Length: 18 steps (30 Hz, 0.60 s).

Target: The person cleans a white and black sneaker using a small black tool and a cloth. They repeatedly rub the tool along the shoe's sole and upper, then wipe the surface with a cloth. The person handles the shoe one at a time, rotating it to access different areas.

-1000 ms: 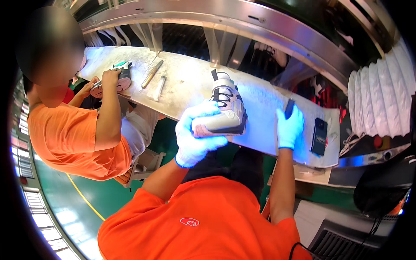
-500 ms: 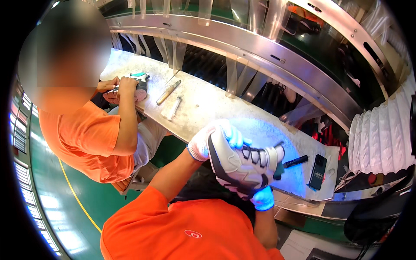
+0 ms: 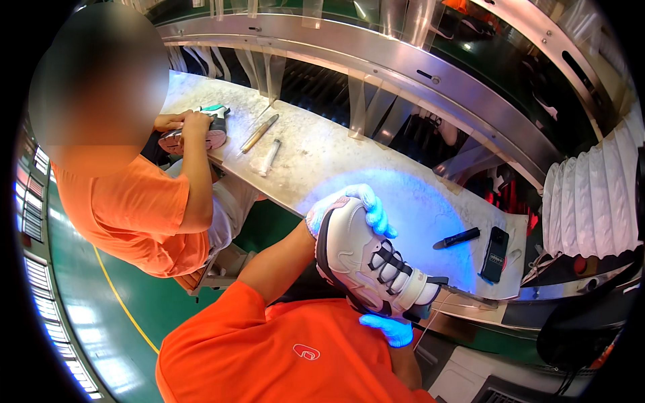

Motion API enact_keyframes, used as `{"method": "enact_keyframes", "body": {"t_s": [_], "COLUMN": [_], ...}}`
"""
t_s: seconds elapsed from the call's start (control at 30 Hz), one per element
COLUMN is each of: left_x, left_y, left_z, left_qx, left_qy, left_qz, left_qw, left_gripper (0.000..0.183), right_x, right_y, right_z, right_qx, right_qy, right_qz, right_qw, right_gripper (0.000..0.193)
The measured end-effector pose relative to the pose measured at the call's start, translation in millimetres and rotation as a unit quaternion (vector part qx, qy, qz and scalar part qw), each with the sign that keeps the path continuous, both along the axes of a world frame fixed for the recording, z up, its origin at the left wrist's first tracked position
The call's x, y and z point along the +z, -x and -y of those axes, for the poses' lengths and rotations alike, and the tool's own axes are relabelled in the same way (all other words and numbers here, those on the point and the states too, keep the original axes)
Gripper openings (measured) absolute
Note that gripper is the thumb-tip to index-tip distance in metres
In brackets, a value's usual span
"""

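The person holds a white and grey sneaker up off the tabletop, close to the chest, in the bluish glow that falls on the near part of the surface. The left hand, gloved, is clenched over the toe end, fingers wrapped across the top. The right hand, also gloved, cups the heel and collar end from beneath; most of it is hidden by the shoe, so how tightly its grip closes cannot be told, only that it bears the shoe.

To do this well, it seems wise to keep both ends supported as now, turning the shoe by rolling the wrists together and not twisting toe against heel, which could crease the upper. Fingers are best kept on the sole edge and toe cap, clear of the laces, so no part under inspection is covered. Holding it inside the lit patch should let marks show.

On the tabletop to the right lie a black pen-shaped tool and a dark phone, near each other. Further left lie a wooden-handled tool and a small clear tube. A co-worker in orange presses another shoe at the far left edge
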State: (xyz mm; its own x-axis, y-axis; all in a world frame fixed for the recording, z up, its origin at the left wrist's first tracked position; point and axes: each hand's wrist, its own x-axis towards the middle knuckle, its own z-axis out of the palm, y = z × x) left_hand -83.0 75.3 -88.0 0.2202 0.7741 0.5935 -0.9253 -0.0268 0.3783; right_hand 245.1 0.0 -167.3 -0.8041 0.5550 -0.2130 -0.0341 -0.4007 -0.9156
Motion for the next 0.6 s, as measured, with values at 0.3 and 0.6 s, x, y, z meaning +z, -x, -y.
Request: {"method": "enact_keyframes", "body": {"t_s": [0.3,0.6], "left_x": [-2,-8], "left_y": [-1,-3], "left_z": [2,10], "left_qx": [-0.004,0.001], "left_qy": [0.039,0.273], "left_qz": [0.008,0.046], "left_qw": [0.999,0.961], "left_gripper": [0.034,0.037], "right_x": [3,36], "right_y": [-1,16], "right_z": [6,2], "right_qx": [-0.004,-0.189], "right_qy": [-0.059,0.012], "right_qz": [0.025,0.047], "right_qw": [0.998,0.981], "right_gripper": [0.080,0.050]}}
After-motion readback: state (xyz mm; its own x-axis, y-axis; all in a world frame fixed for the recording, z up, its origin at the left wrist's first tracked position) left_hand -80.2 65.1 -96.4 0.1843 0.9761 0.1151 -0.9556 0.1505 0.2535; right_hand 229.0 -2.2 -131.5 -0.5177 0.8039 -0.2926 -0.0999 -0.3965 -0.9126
